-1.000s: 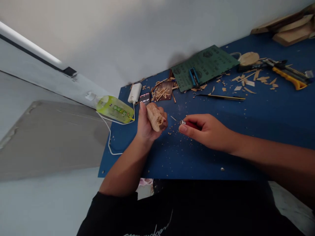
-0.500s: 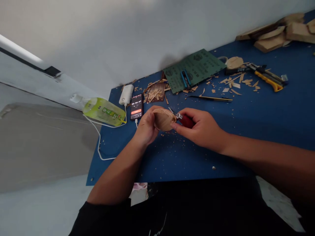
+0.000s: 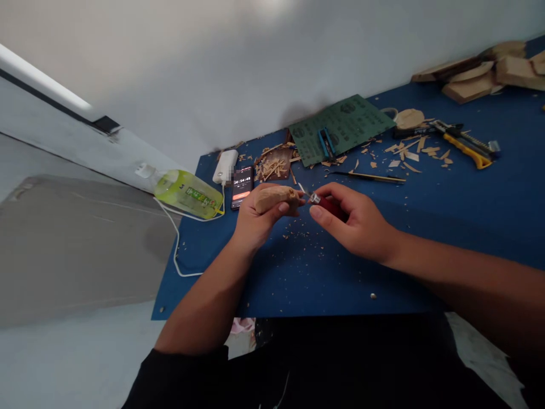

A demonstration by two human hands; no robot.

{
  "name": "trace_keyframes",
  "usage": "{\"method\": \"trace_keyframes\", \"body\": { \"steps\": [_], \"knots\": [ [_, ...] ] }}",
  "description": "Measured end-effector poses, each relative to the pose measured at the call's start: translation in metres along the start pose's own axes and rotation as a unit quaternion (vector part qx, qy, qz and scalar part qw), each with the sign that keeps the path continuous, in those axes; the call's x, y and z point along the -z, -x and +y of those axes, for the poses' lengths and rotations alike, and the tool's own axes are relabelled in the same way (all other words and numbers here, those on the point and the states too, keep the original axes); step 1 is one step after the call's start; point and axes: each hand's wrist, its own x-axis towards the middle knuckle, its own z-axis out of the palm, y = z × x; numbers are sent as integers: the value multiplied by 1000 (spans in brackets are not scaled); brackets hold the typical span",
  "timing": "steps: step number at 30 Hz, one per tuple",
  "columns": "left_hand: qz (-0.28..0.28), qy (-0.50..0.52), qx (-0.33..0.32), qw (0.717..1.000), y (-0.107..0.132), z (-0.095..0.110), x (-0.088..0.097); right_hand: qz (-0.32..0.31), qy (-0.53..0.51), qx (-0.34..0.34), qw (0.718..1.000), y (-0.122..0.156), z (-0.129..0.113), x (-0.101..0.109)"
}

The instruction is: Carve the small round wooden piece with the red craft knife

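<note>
My left hand (image 3: 259, 218) is curled around a rounded, pale piece of carved wood (image 3: 275, 199), with the fingers and thumb closed on its underside and near end. My right hand (image 3: 353, 221) is clamped on a red-handled carving knife (image 3: 327, 205), pinching it between thumb and fingers. The two hands are close together but apart, held above the blue-topped table (image 3: 323, 278). The knife's small metal blade (image 3: 303, 190) points at the far end of the wood; I cannot tell whether it touches the wood or sits just beside it.

Fine wood chips (image 3: 293, 236) are scattered on the table beneath my hands. Just beyond my left hand lie a smartphone (image 3: 242, 187) showing a timer and a white power bank (image 3: 225, 166), joined by a short cable. To their left is a yellow-green plastic bottle (image 3: 189, 194) lying on its side. Farther back are a pile of wood shavings (image 3: 272, 167), green sandpaper sheets (image 3: 340, 122), a thin dark-and-yellow tool (image 3: 368, 177), a yellow utility knife (image 3: 466, 149), a round wooden disc (image 3: 409, 119) and stacked wood blocks (image 3: 481, 76).
</note>
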Motion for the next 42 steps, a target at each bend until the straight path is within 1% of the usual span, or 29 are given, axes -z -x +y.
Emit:
{"method": "trace_keyframes", "body": {
  "steps": [2, 4, 6, 9, 14, 17, 21, 24, 26, 28, 31, 34, 36, 38, 40, 42],
  "knots": [
    [8, -6, -30, 1000, -2, 1, 1, -25, 3, 10, 1000, 1, -1, 1],
    [21, -32, -60, 997, -5, 0, 2, -39, 28, 17, 999, 1, -1, 2],
    [36, -65, -95, 993, -7, -1, 4, -37, 56, 14, 998, 1, -2, 1],
    [54, -111, -131, 984, -10, -3, 7, -35, 71, 10, 997, 0, -2, 0],
    [45, -147, -162, 975, -11, -7, 11, -39, 74, 12, 996, 0, -4, 0],
    [41, -171, -169, 970, -10, -8, 12, -37, 87, 7, 996, 0, -5, 1],
    [27, -208, -184, 960, -11, -4, 13, -39, 102, 4, 994, 0, -7, 1],
    [7, -262, -212, 942, -11, 6, 13, -46, 119, -2, 992, -1, -10, 4],
    [-13, -313, -238, 920, -11, 15, 14, -58, 133, -10, 989, -2, -12, 6],
    [-35, -366, -268, 890, -11, 23, 17, -77, 135, -24, 988, -4, -14, 9],
    [-50, -427, -308, 849, -9, 28, 21, -110, 120, -52, 985, -7, -15, 11],
    [-35, -451, -334, 827, -7, 28, 22, -138, 91, -95, 982, -13, -15, 11],
    [-31, -459, -332, 824, -5, 26, 20, -159, 59, -135, 976, -16, -15, 12],
    [-38, -461, -314, 829, -4, 27, 16, -176, 8, -204, 963, -19, -15, 13],
    [-45, -461, -299, 834, -2, 28, 13, -191, -60, -281, 938, -21, -15, 15],
    [-48, -466, -291, 834, -1, 30, 12, -206, -132, -334, 910, -22, -15, 17]
  ]
}}
